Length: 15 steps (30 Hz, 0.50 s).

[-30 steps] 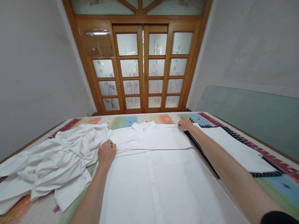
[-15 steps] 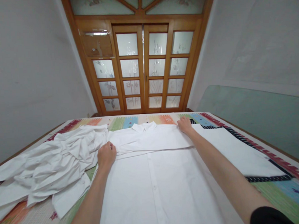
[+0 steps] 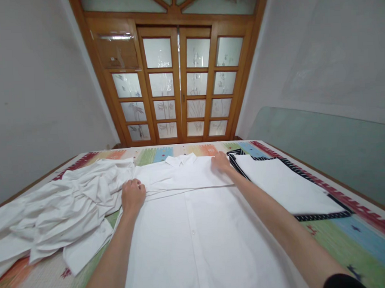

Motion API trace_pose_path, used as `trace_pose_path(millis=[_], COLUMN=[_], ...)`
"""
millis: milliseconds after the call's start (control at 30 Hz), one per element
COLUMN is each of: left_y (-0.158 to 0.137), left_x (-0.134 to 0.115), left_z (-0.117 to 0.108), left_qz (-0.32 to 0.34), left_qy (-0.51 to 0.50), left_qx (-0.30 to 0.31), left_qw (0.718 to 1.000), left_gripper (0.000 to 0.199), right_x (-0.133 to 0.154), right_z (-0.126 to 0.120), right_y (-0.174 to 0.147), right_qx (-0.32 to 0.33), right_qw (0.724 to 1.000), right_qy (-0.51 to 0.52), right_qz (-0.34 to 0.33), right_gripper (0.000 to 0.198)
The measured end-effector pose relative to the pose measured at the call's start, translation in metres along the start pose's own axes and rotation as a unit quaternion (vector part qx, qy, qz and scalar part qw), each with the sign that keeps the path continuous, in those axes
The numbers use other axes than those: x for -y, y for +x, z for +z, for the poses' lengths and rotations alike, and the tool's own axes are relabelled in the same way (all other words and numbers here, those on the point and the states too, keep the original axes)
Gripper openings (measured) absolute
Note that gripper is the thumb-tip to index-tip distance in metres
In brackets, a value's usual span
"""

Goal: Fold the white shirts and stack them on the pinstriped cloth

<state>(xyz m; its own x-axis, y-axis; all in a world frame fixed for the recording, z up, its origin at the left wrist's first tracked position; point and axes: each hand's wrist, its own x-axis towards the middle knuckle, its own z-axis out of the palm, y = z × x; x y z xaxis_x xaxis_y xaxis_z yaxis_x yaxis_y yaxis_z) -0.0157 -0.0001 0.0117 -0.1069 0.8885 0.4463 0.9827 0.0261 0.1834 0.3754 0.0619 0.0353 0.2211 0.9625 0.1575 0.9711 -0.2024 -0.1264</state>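
Note:
A white button-front shirt [image 3: 188,223] lies face up in front of me, its collar at the far end and its button placket running toward me. A sleeve is laid flat across its chest. At the left edge of the shirt, my left hand [image 3: 133,196] is closed on the fabric near the end of that band. My right hand [image 3: 221,163] grips the shirt's right shoulder edge beside the collar; its fingertips are slightly blurred and partly hidden by the hand itself.
To the left, a crumpled white garment [image 3: 76,206] is heaped. On the right lies a flat white cloth [image 3: 288,184] with black patterned trim. Beneath everything is a multicoloured patterned cover [image 3: 371,237]. Wooden glass-paned doors [image 3: 179,84] stand beyond, and a pale green panel [image 3: 324,141] lines the right side.
My right hand has moved left with the shirt's shoulder edge, uncovering more of the black-trimmed cloth. My left hand stays at the left edge. The view has shifted slightly.

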Motion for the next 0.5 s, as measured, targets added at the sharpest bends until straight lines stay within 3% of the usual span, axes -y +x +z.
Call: trace_pose_path(millis=[167, 500], left_y=[0.000, -0.006], left_x=[0.001, -0.004], left_z=[0.006, 0.000], left_qz=[0.059, 0.077], left_qy=[-0.001, -0.009], left_qx=[-0.022, 0.033], left_qw=[0.998, 0.996], left_gripper=[0.026, 0.031], right_x=[0.006, -0.005], right_z=[0.024, 0.020], right_y=[-0.040, -0.068], right_qx=[0.027, -0.001], right_qw=[0.997, 0.991], right_qy=[0.019, 0.029], right_qz=[0.066, 0.128], right_gripper=[0.073, 0.087])
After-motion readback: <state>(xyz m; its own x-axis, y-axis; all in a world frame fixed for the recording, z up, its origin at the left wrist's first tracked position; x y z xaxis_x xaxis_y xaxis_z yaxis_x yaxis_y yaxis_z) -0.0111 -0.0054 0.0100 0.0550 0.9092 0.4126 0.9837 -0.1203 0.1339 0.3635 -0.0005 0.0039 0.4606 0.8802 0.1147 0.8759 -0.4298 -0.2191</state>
